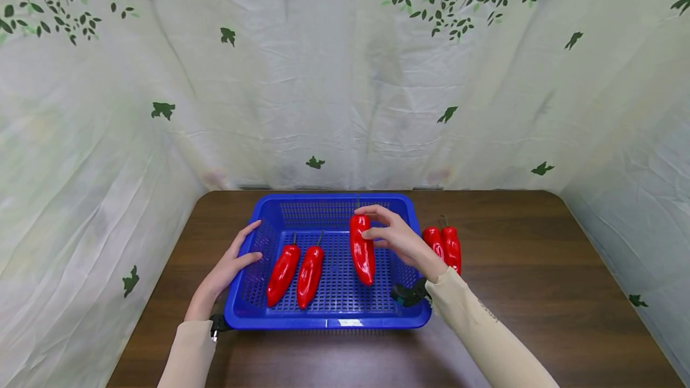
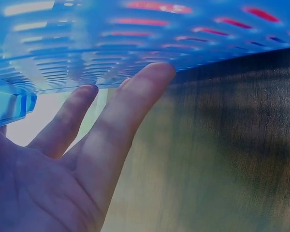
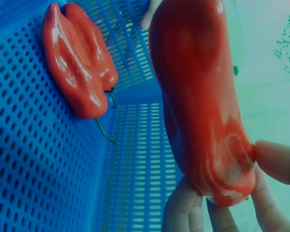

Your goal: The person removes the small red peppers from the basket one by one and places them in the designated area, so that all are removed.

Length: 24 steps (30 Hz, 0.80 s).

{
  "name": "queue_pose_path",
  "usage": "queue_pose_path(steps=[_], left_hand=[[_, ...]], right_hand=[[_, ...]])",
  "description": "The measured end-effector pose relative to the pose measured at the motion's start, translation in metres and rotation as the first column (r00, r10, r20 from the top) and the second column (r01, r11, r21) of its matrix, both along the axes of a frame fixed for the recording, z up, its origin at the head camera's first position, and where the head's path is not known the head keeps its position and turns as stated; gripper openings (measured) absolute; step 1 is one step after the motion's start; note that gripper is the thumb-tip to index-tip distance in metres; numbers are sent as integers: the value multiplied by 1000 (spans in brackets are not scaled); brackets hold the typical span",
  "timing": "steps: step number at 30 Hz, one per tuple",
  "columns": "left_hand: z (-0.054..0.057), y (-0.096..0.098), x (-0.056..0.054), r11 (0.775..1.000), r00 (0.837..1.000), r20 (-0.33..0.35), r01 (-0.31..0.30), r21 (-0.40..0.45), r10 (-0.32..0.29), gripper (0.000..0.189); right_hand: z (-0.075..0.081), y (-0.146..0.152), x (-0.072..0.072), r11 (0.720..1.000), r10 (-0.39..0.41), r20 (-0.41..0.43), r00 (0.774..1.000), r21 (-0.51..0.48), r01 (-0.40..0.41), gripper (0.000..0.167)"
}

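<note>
A blue plastic basket (image 1: 329, 322) with slotted walls sits on the table. My left hand (image 1: 232, 265) grips its left rim; in the left wrist view, the fingers (image 2: 130, 106) reach along the slotted outside. My right hand (image 1: 396, 238) pinches a glossy red pepper (image 1: 361, 253) near its stem end, over the right half of the basket. In the right wrist view, thumb and fingers close around one end of that pepper (image 3: 198, 96). Two more red peppers, a left one (image 1: 283, 275) and a right one (image 1: 310, 276), lie side by side in the basket.
Beyond the basket's right side, two red peppers (image 1: 451, 247) lie on the brown wooden table (image 1: 539, 280), partly hidden by my right wrist. A pale cloth (image 1: 345, 106) with printed leaves hangs behind the table and along both sides.
</note>
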<state>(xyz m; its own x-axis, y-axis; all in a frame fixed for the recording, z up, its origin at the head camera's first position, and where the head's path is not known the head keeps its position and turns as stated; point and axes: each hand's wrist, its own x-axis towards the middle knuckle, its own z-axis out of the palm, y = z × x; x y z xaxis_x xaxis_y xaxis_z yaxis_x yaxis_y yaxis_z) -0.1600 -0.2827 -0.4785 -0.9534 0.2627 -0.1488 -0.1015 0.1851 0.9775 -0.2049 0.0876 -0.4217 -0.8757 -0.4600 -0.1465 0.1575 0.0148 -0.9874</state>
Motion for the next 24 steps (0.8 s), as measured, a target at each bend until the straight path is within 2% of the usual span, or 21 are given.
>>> queue_pose_path(steps=[15,24], left_hand=[[-1,0,0,1000,1000,-6,1,-11,-1,68],[-2,0,0,1000,1000,-5,-1,-8,1,68]], right_hand=[[6,21,-2,1000,-24,-6,1000,8,24,46],[4,37,-5,999,-42,-4,999,11,42,47]])
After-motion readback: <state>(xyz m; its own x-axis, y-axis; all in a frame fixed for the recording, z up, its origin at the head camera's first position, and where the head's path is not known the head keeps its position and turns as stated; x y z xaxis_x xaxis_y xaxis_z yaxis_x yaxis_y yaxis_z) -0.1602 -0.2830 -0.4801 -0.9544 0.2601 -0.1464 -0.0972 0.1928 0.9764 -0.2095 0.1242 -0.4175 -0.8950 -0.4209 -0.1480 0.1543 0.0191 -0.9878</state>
